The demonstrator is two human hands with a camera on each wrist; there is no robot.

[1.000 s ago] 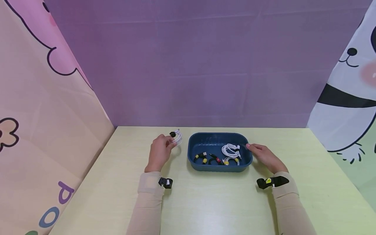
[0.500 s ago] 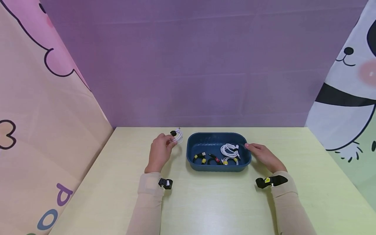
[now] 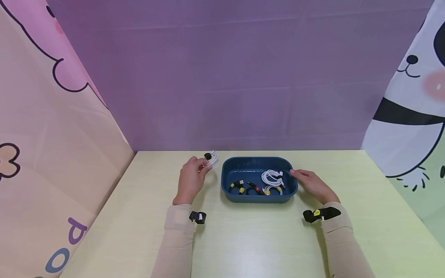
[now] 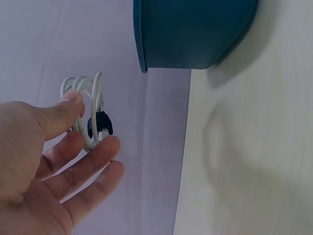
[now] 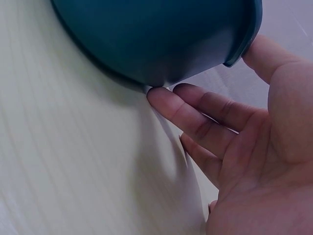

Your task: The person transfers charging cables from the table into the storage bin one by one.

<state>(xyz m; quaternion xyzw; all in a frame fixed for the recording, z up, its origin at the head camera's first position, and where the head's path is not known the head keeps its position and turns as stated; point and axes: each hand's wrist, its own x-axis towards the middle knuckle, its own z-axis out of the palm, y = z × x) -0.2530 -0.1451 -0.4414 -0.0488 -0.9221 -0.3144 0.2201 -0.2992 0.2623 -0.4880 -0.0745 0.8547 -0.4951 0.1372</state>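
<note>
In the head view my left hand (image 3: 192, 179) is raised left of a dark blue plastic box (image 3: 257, 198). Between thumb and fingers it pinches a coiled white cable (image 3: 214, 159) with a black tie, clear of the table as the left wrist view shows. My right hand (image 3: 314, 186) holds the box by its right end, thumb at the rim and fingertips against the lower outer wall (image 5: 156, 58). Inside the box lie a larger white cable coil (image 3: 272, 178), a smaller white cable with yellow ties (image 3: 279, 190), a black cable with a red tie (image 3: 255, 188) and a black cable with yellow bands (image 3: 232, 186).
The box stands near the back of a pale wooden table (image 3: 250, 239). A purple cloth (image 3: 222, 77) hangs behind the table's far edge. Printed cloths flank both sides, one with a panda (image 3: 410, 104). Each wrist carries a small black camera.
My left hand, with the white cable, has shifted slightly right, towards the box. The right hand keeps its place on the box, and the box's contents look the same.
</note>
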